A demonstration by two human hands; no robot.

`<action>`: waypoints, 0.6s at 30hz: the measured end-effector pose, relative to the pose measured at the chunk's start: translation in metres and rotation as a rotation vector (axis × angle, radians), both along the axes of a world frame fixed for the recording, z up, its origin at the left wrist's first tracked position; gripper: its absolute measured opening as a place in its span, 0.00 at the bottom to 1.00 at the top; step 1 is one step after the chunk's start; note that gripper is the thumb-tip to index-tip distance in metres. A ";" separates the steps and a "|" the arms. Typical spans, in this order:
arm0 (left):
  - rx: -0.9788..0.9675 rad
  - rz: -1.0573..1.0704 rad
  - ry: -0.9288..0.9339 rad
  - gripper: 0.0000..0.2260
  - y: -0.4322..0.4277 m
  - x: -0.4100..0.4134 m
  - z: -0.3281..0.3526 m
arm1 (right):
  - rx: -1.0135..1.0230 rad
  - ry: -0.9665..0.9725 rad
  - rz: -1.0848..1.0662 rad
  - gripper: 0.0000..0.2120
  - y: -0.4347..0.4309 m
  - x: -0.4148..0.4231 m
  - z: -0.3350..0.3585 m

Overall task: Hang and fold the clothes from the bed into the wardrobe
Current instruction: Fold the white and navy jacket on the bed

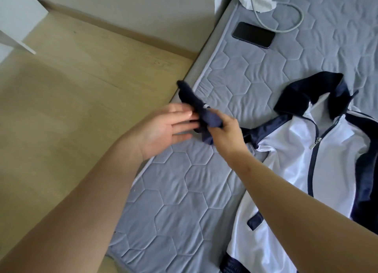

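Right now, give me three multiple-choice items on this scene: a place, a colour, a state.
1. Where does the flat black phone lie?
A. on the grey quilted mattress
B. on the wooden floor
C. in a drawer

2. What colours is the zip-front fabric jacket?
A. red and black
B. white and navy
C. all grey

3. How is the left hand?
A. a fist
B. open, fingers straight
C. gripping a hanger

Answers: 1 A, it lies near the mattress edge; 2 B, white body, navy collar and trim; 3 B, its straight fingers lie by the small dark navy garment that the right hand grips.
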State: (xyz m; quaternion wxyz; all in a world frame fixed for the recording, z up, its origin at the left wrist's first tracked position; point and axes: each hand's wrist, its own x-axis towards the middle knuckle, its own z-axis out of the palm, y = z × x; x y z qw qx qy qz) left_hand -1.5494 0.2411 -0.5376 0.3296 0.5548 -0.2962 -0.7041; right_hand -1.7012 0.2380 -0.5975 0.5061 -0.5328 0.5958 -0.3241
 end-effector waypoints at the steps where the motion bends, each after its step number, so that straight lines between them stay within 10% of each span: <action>1: -0.066 0.088 -0.074 0.12 0.000 0.005 -0.001 | 0.101 -0.203 -0.076 0.11 -0.002 -0.003 0.010; 6: 0.070 0.096 -0.130 0.46 0.007 0.003 -0.012 | 0.336 -0.633 -0.052 0.16 -0.012 -0.008 0.038; 13: 0.153 0.211 0.227 0.06 0.002 0.004 -0.013 | 0.285 -0.481 -0.073 0.14 -0.015 -0.005 0.042; 18: -0.068 0.552 0.074 0.09 -0.009 0.035 0.003 | 0.202 -0.129 -0.238 0.14 -0.008 -0.003 0.017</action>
